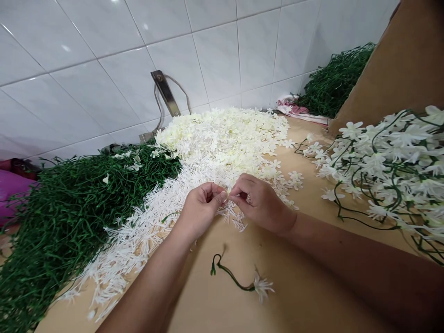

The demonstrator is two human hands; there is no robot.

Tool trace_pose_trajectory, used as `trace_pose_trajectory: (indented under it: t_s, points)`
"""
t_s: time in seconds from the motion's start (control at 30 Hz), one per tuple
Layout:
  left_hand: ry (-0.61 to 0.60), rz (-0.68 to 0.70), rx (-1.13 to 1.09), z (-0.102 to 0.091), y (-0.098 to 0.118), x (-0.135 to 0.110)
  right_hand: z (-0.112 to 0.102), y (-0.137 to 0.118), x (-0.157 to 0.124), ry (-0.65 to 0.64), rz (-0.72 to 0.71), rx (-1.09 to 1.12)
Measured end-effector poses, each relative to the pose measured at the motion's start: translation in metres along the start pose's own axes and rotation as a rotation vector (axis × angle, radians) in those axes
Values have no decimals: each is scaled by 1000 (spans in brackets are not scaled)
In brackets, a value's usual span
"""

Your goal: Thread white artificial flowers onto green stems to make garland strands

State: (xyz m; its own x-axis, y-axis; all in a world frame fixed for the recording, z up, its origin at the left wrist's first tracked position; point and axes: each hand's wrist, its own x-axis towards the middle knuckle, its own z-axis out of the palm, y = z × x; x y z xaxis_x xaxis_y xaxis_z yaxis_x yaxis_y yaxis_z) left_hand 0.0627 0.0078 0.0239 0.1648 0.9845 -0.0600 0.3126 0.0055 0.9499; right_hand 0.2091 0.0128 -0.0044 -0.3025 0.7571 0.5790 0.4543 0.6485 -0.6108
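My left hand (203, 206) and my right hand (258, 201) meet above the cardboard surface, thumbs and fingertips pinched together. Between them is a small whitish artificial flower piece (228, 195), mostly covered by the fingers. Just beyond lie a heap of cream-white plastic petals (229, 132) and a spread of thin white stamen pieces (149, 226). Closer to me, a green stem (234, 279) with one white flower (262, 286) on its end rests by itself on the cardboard.
Green plastic stems (76, 208) are heaped at the left, with more stems (340, 76) at the back right. Assembled white flowers (388, 162) pile up on the right beside an upright cardboard panel (391, 69). A metal bar (165, 94) leans against the tiled wall (222, 55).
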Motion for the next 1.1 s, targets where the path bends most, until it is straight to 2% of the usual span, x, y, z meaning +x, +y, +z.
trace_pose_trajectory:
  t_s: [0.2, 0.37, 0.63, 1.1]
  points:
    - [51, 2, -149, 0, 5, 1, -1, 5, 5, 32, 355, 424]
    - [23, 24, -196, 1, 1, 2, -2, -1, 7, 22, 502, 683]
    - [14, 9, -240, 2, 1, -1, 1, -2, 4, 9, 485, 778]
    - [5, 43, -219, -1, 3, -2, -3, -4, 4, -43, 397, 640]
